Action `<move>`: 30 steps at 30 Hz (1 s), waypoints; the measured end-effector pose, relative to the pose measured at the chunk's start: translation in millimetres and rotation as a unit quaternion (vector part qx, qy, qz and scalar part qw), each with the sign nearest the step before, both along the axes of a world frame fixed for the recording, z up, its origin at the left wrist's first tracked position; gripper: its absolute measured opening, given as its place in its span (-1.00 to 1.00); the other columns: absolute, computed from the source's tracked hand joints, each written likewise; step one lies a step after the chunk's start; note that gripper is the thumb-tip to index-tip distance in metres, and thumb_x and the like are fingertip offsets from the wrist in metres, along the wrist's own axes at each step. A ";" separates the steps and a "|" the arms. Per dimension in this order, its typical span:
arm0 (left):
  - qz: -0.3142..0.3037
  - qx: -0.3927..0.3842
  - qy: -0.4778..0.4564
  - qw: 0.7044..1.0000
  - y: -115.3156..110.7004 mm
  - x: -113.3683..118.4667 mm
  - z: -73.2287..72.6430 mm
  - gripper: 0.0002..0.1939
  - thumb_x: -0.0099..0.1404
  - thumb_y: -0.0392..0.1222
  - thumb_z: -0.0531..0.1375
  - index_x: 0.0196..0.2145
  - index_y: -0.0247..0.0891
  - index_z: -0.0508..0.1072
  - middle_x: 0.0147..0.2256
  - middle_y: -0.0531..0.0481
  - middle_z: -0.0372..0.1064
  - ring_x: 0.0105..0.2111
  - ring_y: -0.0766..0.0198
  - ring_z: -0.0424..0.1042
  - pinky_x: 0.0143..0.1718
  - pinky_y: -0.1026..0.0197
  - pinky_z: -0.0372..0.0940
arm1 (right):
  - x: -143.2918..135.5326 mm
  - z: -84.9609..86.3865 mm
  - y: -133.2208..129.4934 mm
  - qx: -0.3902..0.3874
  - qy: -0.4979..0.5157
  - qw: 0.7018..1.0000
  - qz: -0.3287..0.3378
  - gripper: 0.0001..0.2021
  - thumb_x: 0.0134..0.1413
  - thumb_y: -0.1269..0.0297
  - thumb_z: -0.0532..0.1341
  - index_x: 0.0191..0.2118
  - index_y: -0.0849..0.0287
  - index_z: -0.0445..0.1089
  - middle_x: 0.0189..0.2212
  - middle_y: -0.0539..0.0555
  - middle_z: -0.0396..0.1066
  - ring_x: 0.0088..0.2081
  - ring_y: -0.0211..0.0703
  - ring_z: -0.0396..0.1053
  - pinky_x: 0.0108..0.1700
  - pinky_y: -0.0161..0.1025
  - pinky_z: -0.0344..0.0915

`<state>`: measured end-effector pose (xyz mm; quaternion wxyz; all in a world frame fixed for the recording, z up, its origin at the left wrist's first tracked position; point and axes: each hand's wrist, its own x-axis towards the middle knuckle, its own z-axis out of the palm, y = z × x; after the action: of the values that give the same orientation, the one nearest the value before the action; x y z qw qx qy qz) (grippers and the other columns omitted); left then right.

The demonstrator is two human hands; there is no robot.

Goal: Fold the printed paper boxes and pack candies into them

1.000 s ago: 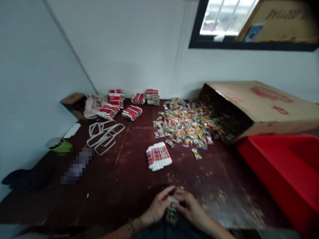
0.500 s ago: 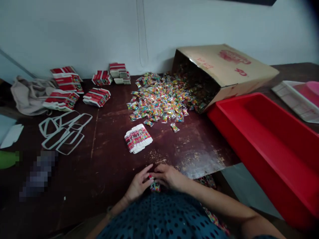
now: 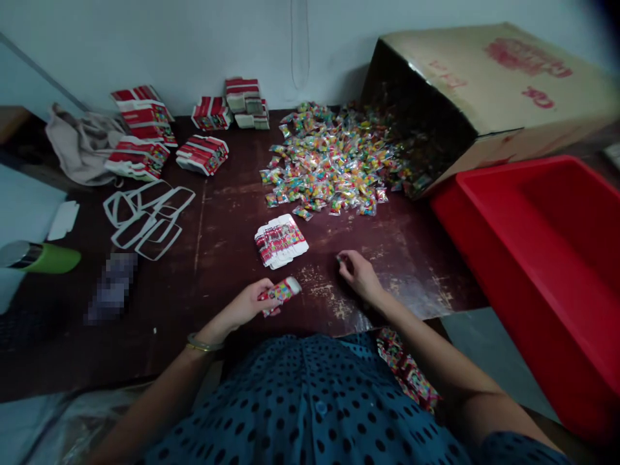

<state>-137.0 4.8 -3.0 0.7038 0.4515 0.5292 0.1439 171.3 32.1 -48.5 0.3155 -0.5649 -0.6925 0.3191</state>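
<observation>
My left hand is closed around a small printed carton, red with colourful dots. Its pale end points right and looks open. My right hand is over the table, thumb and fingers pinched on a small candy packet, which is mostly hidden by the fingertips. Between the hands and the candy lies a fanned stack of flat cartons. Behind it spreads a heap of clear candy packets with multicoloured pieces, spilling from a cardboard box tipped on its side.
A deep red bin stands at the right. Bundles of red cartons sit at the back left beside a beige cloth. White bands, a green bottle and a blurred dark object lie left. More printed cartons are below the table edge.
My hands have parted from their place together near my body. The left now holds the carton forward; the right has reached out, and the loose packet at the heap's front is gone from the table.
</observation>
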 end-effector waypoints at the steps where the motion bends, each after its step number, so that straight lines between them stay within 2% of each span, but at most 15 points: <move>1: 0.060 -0.009 -0.016 0.998 -1.3 6.6 -1.8 -0.67 0.07 -0.11 0.30 -0.26 -0.28 0.33 -0.43 0.01 0.47 -0.46 0.27 0.47 -0.45 0.31 0.27 | -14.0 5.8 -14.5 -0.051 0.078 0.996 0.012 -0.81 0.15 0.28 0.11 -0.13 0.18 0.32 -0.26 0.11 0.39 -0.31 -0.17 0.35 -0.22 -0.21 0.34; 3: 0.129 -0.007 -0.051 0.990 -5.0 24.3 -5.4 -0.63 0.06 -0.13 0.32 -0.21 -0.29 0.33 -0.32 -0.04 0.49 -0.37 0.25 0.50 -0.34 0.26 0.33 | -39.5 19.7 -31.6 -0.150 0.217 0.962 0.065 -0.82 0.13 0.20 0.15 -0.19 0.15 0.29 -0.35 0.02 0.38 -0.42 -0.26 0.32 -0.37 -0.31 0.31; 5: 0.131 -0.001 -0.079 0.988 -10.2 42.3 -8.1 -0.59 0.05 -0.17 0.34 -0.16 -0.30 0.36 -0.25 -0.06 0.47 -0.35 0.25 0.50 -0.31 0.25 0.37 | -54.7 31.8 -30.9 -0.184 0.285 0.936 0.093 -0.82 0.09 0.17 0.21 -0.26 0.17 0.30 -0.39 -0.02 0.36 -0.44 -0.30 0.31 -0.36 -0.34 0.30; 6: 0.117 -0.007 -0.090 0.989 -13.1 49.6 -8.9 -0.58 0.05 -0.17 0.34 -0.13 -0.32 0.37 -0.23 -0.08 0.47 -0.35 0.25 0.50 -0.33 0.25 0.38 | -57.4 35.9 -25.7 -0.174 0.290 0.937 0.084 -0.82 0.08 0.18 0.22 -0.30 0.18 0.32 -0.40 -0.03 0.35 -0.42 -0.31 0.31 -0.33 -0.34 0.29; 8: 0.098 -0.032 -0.109 0.989 -18.1 59.0 -9.9 -0.55 0.08 -0.16 0.32 -0.08 -0.33 0.36 -0.18 -0.13 0.46 -0.36 0.23 0.50 -0.38 0.24 0.40 | -54.6 40.5 -13.5 -0.130 0.266 0.954 0.047 -0.84 0.09 0.20 0.21 -0.33 0.20 0.34 -0.41 -0.03 0.35 -0.38 -0.30 0.30 -0.28 -0.34 0.27; 10: 0.111 -0.049 -0.132 0.984 -20.6 61.4 -10.1 -0.56 0.13 -0.15 0.28 -0.04 -0.32 0.34 -0.13 -0.19 0.44 -0.36 0.22 0.50 -0.42 0.22 0.42 | -47.1 41.5 -9.4 -0.099 0.230 0.967 0.039 -0.85 0.13 0.22 0.19 -0.32 0.22 0.36 -0.39 -0.01 0.37 -0.34 -0.28 0.31 -0.23 -0.32 0.26; 12: 0.148 -0.042 -0.146 0.977 -19.8 58.2 -9.9 -0.57 0.16 -0.17 0.26 -0.02 -0.31 0.31 -0.10 -0.21 0.43 -0.35 0.23 0.50 -0.41 0.22 0.44 | -41.6 39.6 -19.5 -0.095 0.193 0.973 0.079 -0.85 0.17 0.24 0.16 -0.30 0.22 0.37 -0.37 0.01 0.39 -0.31 -0.26 0.33 -0.19 -0.30 0.26; 14: 0.181 -0.032 -0.144 0.972 -17.0 51.4 -9.5 -0.57 0.15 -0.20 0.26 -0.03 -0.30 0.29 -0.12 -0.19 0.44 -0.34 0.24 0.51 -0.38 0.22 0.45 | -40.2 34.6 -41.0 -0.098 0.133 0.973 0.159 -0.85 0.18 0.23 0.17 -0.27 0.21 0.40 -0.33 0.05 0.41 -0.25 -0.22 0.35 -0.14 -0.26 0.27; 16: 0.183 -0.036 -0.134 0.973 -14.2 43.5 -9.3 -0.57 0.12 -0.22 0.27 -0.06 -0.29 0.29 -0.16 -0.15 0.45 -0.35 0.22 0.52 -0.39 0.21 0.45 | -41.6 26.0 -65.2 -0.076 0.034 0.971 0.223 -0.82 0.12 0.21 0.23 -0.19 0.17 0.42 -0.18 0.13 0.41 -0.13 -0.11 0.32 -0.08 -0.18 0.28; 17: 0.173 -0.042 -0.129 0.976 -13.5 40.2 -9.4 -0.58 0.11 -0.23 0.28 -0.08 -0.30 0.28 -0.18 -0.14 0.45 -0.36 0.21 0.52 -0.40 0.20 0.46 | -42.8 20.8 -75.3 -0.054 -0.021 0.971 0.231 -0.78 0.10 0.23 0.25 -0.13 0.15 0.42 -0.09 0.18 0.37 -0.08 -0.05 0.29 -0.05 -0.13 0.27; 19: 0.150 -0.052 -0.120 0.980 -13.7 36.1 -10.2 -0.61 0.10 -0.22 0.28 -0.12 -0.31 0.28 -0.23 -0.11 0.45 -0.37 0.20 0.52 -0.42 0.20 0.46 | -44.6 11.1 -87.5 -0.009 -0.105 0.973 0.203 -0.72 0.13 0.30 0.20 -0.02 0.14 0.38 0.02 0.25 0.31 -0.03 0.01 0.24 -0.01 -0.04 0.25; 22: 0.158 -0.042 -0.105 0.981 -17.5 37.9 -13.5 -0.62 0.11 -0.20 0.27 -0.13 -0.30 0.27 -0.25 -0.08 0.44 -0.38 0.22 0.52 -0.42 0.21 0.45 | -44.8 8.1 -84.7 0.013 -0.101 0.983 0.154 -0.76 0.18 0.39 0.10 -0.05 0.19 0.36 -0.12 0.23 0.38 -0.10 -0.03 0.26 -0.02 -0.07 0.23; 26: 0.164 -0.001 -0.084 0.983 -26.3 51.0 -20.0 -0.54 0.12 -0.15 0.27 -0.04 -0.27 0.27 -0.18 -0.09 0.42 -0.34 0.24 0.51 -0.39 0.21 0.45 | -43.9 32.1 -61.0 -0.018 0.052 0.996 0.075 -0.86 0.20 0.33 0.07 -0.15 0.19 0.28 -0.32 0.05 0.36 -0.28 -0.22 0.29 -0.21 -0.30 0.24; 30: 0.100 0.032 -0.073 0.992 -36.7 65.3 -20.9 -0.55 0.12 -0.12 0.27 -0.06 -0.31 0.31 -0.20 -0.10 0.42 -0.32 0.22 0.50 -0.39 0.21 0.44 | -44.8 55.0 -35.4 -0.038 0.083 0.992 0.082 -0.85 0.21 0.22 0.09 -0.23 0.19 0.26 -0.45 -0.06 0.30 -0.45 -0.33 0.22 -0.36 -0.40 0.15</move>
<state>-71.7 -32.0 -23.9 0.7081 0.4072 0.5135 0.2630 126.5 -3.3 6.5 0.3229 -0.4892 -0.6952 0.4160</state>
